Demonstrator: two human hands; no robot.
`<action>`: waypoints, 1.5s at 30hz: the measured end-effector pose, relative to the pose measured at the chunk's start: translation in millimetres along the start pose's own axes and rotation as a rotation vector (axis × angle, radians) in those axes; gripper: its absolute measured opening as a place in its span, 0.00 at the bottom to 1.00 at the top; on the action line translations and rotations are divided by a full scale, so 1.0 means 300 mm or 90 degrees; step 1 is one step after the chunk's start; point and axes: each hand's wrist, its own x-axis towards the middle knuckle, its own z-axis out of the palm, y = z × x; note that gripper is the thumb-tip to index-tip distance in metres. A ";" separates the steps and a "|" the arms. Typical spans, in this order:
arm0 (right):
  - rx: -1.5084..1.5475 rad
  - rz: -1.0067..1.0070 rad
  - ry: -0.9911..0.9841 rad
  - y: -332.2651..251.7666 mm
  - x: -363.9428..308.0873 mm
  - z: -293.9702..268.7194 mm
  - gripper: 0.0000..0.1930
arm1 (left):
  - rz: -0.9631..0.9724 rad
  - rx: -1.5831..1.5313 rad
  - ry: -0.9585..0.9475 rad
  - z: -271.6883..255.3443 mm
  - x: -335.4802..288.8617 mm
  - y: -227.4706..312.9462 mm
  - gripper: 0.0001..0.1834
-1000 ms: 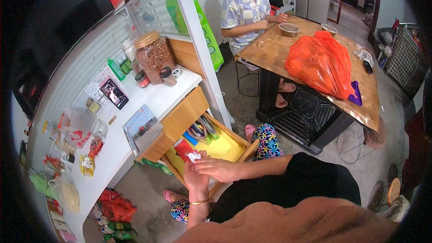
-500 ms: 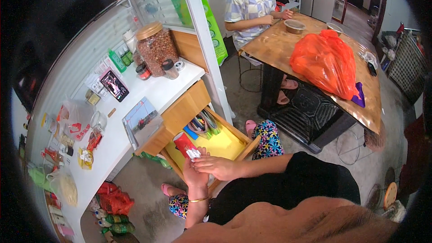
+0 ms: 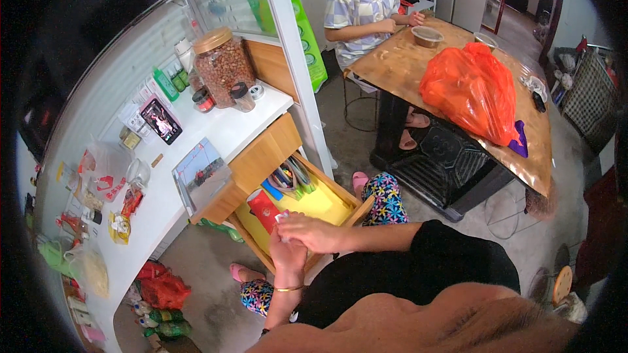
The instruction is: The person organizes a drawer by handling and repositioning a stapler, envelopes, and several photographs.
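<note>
Yellow lining [image 3: 332, 210] covers the bottom of an open wooden drawer [image 3: 360, 213], drawn out below the near edge of the white counter [image 3: 162, 197], toward its right end. Over the drawer's near left corner the person's two hands meet: the left hand [image 3: 288, 256] lies palm up, a gold bracelet [image 3: 288, 289] on its wrist, and the right hand [image 3: 312, 232] rests across it, fingers laid flat. Between them shows a small white scrap [image 3: 280, 218], largely hidden; which fingers grip it, and how firmly, I cannot tell. Just beyond the fingertips, a red packet [image 3: 263, 210] lies along the drawer's left side, with a blue strip [image 3: 271, 189] near it and upright pouches [image 3: 289, 176] packed at the back. On the white counter, a picture booklet [image 3: 202, 180] lies at the near edge, a smartphone [image 3: 161, 121] leans farther back, and a big gold-lidded jar of reddish-brown nuts or beans [image 3: 224, 70] stands near the far right corner. Across the room, an orange-red plastic bag [image 3: 468, 95] sits on a brown counter [image 3: 383, 67]; a lidded bowl [image 3: 427, 37] stands near its far left corner, and a seated person [image 3: 360, 10] is at the left edge.
</note>
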 end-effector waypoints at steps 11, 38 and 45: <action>-0.031 -0.039 -0.011 -0.033 -0.027 0.021 0.18 | 0.021 -0.040 -0.039 -0.021 -0.005 0.016 0.23; 0.075 0.050 -0.045 0.081 0.007 0.075 0.16 | 0.013 -0.082 0.121 -0.126 0.063 0.027 0.21; 0.100 0.080 -0.051 0.182 0.013 0.091 0.18 | 0.098 0.066 0.032 -0.196 0.115 0.005 0.16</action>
